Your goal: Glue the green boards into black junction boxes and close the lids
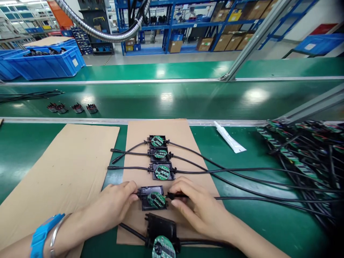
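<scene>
On the cardboard sheet [158, 126] lies a black plastic housing [146, 205] with a round green circuit board [156, 200] in it. My left hand [118, 199] pinches at the housing's left end, where its fingers hide the short cable. At the other end, my right hand [190, 202] is closed around a black cable [177, 195] that enters the housing. Farther up the cardboard, several similar housings [162, 171] stand in a column, each with a board and cables on both sides. Nearest me is another housing [161, 225], its board [163, 247] hanging over the near edge.
A second cardboard sheet [67, 161] lies at left. A white tube [229, 138] rests at right, near a heap of wired circuit boards [301, 154]. Several small dark parts [77, 108] and a blue bin [51, 64] are beyond. A metal post [255, 43] rises at right.
</scene>
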Available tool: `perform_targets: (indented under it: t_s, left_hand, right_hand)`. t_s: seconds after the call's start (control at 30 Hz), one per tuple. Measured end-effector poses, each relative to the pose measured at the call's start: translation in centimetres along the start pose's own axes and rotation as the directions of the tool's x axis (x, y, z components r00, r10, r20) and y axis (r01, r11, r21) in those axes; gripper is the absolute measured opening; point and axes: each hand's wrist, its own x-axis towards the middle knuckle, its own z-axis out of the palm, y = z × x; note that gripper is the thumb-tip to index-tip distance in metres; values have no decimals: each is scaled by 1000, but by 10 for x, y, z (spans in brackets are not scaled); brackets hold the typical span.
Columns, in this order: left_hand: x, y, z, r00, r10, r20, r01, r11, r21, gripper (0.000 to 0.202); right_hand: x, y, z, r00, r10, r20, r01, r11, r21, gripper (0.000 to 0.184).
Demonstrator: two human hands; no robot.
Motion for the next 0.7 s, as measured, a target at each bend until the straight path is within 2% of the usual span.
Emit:
perform_targets:
  t_s: [0.17, 0.27, 0.4, 0.53, 0.63, 0.7]
  left_hand:
    - [-3, -3, 3, 989, 79, -122, -72, 995, 62, 18]
    - [-8, -4, 5, 978, 139, -156, -117, 983, 144, 19]
    - [-6, -6, 17, 971, 160, -178, -106, 954, 282, 17]
    - [12, -6, 28, 940, 224, -256, -114, 917, 383, 18]
    - [20, -5, 24, 911, 277, -307, -129, 895, 426, 18]
    - [16, -3, 18, 891, 286, -353, -149, 918, 367, 17]
  right_hand:
    - [5, 14, 20, 977, -159, -142, 143, 983, -117, 15]
    - [6, 17, 26, 969, -206, -140, 178, 966, -188, 13]
    - [5, 25, 29, 956, -258, -136, 204, 924, -322, 13]
    - [6, 32, 22, 959, -233, -161, 150, 900, -410, 13]
    - [4, 24, 9, 974, -181, -138, 104, 893, -438, 14]
    - [-5, 12, -1, 976, -173, -132, 96, 887, -453, 18]
